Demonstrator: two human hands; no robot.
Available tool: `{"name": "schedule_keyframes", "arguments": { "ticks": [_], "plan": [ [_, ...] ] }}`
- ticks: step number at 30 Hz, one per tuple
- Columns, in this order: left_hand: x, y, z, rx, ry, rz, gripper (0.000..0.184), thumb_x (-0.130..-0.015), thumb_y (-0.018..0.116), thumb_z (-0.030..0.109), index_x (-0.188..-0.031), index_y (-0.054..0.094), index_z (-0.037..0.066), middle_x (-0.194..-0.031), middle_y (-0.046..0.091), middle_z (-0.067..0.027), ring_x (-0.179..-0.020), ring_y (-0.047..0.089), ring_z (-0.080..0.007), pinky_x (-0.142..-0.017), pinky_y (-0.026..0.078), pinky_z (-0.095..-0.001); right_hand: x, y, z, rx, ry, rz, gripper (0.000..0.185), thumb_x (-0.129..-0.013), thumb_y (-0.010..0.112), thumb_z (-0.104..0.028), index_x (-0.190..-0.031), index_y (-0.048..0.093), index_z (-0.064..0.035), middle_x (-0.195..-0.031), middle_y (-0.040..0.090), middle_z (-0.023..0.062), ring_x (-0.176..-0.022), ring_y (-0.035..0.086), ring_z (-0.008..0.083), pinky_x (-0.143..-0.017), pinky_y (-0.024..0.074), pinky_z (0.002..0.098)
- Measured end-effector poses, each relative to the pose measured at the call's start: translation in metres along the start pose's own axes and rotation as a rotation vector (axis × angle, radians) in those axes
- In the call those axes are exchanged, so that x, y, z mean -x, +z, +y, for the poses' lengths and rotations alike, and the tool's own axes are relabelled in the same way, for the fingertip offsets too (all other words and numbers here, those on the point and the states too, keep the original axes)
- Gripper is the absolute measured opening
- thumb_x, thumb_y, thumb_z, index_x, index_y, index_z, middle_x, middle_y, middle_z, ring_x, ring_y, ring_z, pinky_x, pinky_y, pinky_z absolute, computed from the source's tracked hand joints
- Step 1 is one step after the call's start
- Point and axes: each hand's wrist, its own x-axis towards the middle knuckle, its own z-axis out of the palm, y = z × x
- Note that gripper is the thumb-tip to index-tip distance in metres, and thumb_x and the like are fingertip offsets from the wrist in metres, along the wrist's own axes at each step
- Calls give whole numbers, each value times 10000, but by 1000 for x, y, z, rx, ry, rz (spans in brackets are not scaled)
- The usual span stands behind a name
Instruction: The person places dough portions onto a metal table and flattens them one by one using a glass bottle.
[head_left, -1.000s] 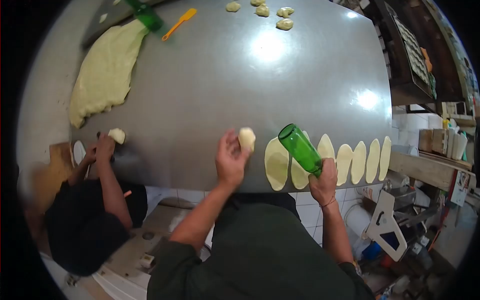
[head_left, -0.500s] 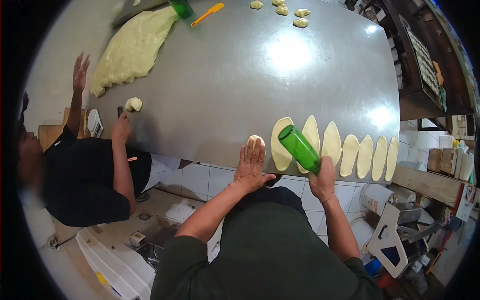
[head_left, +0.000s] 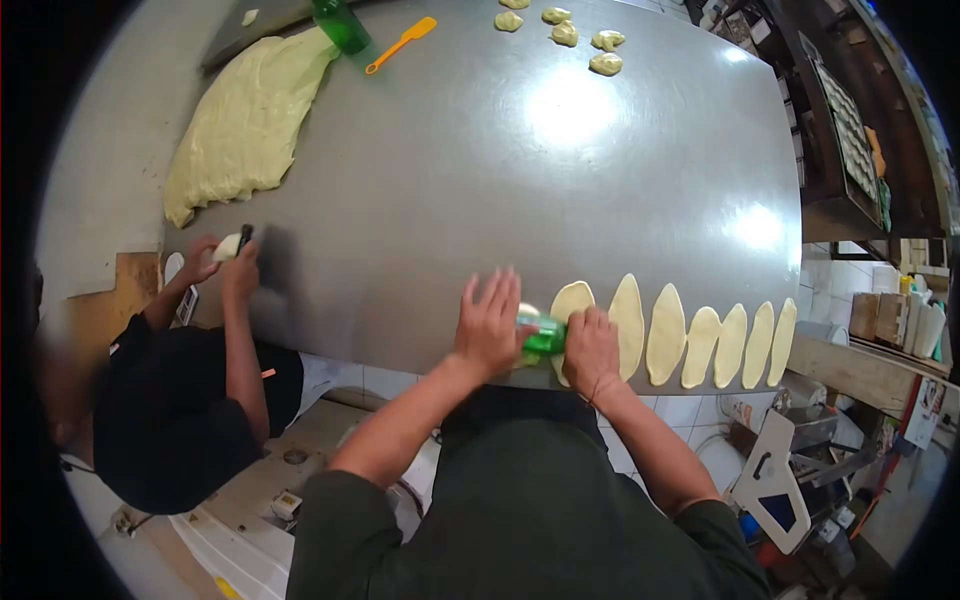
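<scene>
A green glass bottle (head_left: 543, 337) lies sideways over a small piece of dough (head_left: 528, 311) near the table's front edge. My right hand (head_left: 592, 350) is closed around one end of the bottle. Against its other end rests my left hand (head_left: 488, 325), fingers stretched out and pointing away from me. Most of that dough is hidden by the bottle and hands. Just right of it is a flat dough oval (head_left: 574, 298), partly covered by my right hand. Several more flattened dough strips (head_left: 666, 335) line the edge further right.
At left, a co-worker (head_left: 190, 390) holds a dough piece (head_left: 228, 247) and a dark-handled tool. A large dough slab (head_left: 250, 120), another green bottle (head_left: 342, 25) and an orange spatula (head_left: 403, 44) lie at the far left. Several dough lumps (head_left: 565, 34) sit at the back of the metal table (head_left: 420, 190).
The bottle has swung from tilted above the strips to lying across the small dough piece. My left hand has moved from the dough to the bottle. The co-worker has picked up a dough lump.
</scene>
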Motion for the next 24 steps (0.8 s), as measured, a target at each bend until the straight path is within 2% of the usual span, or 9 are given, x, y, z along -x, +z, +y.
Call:
{"name": "schedule_keyframes", "arguments": {
  "ticks": [3,8,11,16,17,19,21,22,24],
  "plan": [
    [-94,-7,-9,-162,-131,198,732,-1007,451,498,-1505,339,-27,-1601,222,-294,-1498,195,-445,-1174,105,-658,-48,-6,17,24,60,103,252,-723,617,-49,-949,506,-50,-962,519,159,-948,536,341,-783,411,433],
    [-188,-26,-27,-280,-49,451,759,-994,475,506,-1539,292,9,-1623,160,-294,-1512,131,-464,-1171,94,-670,-87,-18,39,82,0,147,226,-750,593,-55,-967,530,-46,-959,536,156,-937,533,344,-771,404,455],
    [-131,-34,-10,-148,125,534,768,-987,484,516,-1533,302,7,-1619,170,-297,-1507,163,-461,-1170,107,-673,-45,-12,21,37,61,239,205,-771,582,-70,-972,543,-51,-951,537,150,-938,535,342,-774,409,460],
    [47,-9,18,-100,88,57,941,-909,530,616,-1467,327,-114,-1583,219,-334,-1489,200,-473,-1187,169,-616,34,12,-22,-75,32,172,130,-786,581,-106,-901,535,-65,-919,525,138,-884,529,318,-751,412,433],
    [87,-1,19,-33,98,56,902,-934,504,612,-1462,348,-103,-1588,240,-302,-1492,213,-441,-1194,166,-606,46,17,-28,-83,39,190,130,-786,581,-106,-901,535,-65,-919,525,138,-884,529,318,-751,412,433],
    [135,-28,33,29,109,15,761,-959,492,594,-1376,504,-43,-1523,414,-238,-1421,390,-370,-1152,264,-567,67,27,-33,-116,-22,82,156,-758,590,-105,-898,533,-65,-911,529,144,-885,531,319,-744,406,430],
    [146,-59,32,116,93,-22,604,-1028,409,542,-1177,660,13,-1283,651,-165,-1208,601,-324,-1072,349,-517,72,26,-34,-124,-59,44,174,-740,605,-110,-896,542,-66,-915,538,142,-896,540,316,-753,413,424],
    [135,-70,28,108,114,-22,604,-1028,409,542,-1177,660,13,-1283,651,-165,-1208,601,-324,-1072,349,-517,74,24,-33,-123,-108,-16,191,-723,620,-115,-895,551,-68,-918,546,139,-907,549,313,-762,421,417],
    [88,-86,14,273,-50,226,477,-1055,421,423,-1035,712,46,-1046,734,-108,-1024,682,-280,-938,442,-435,70,8,-28,-150,-97,-34,211,-706,634,-122,-894,554,-68,-919,553,136,-914,555,311,-766,427,414]
  ]
}}
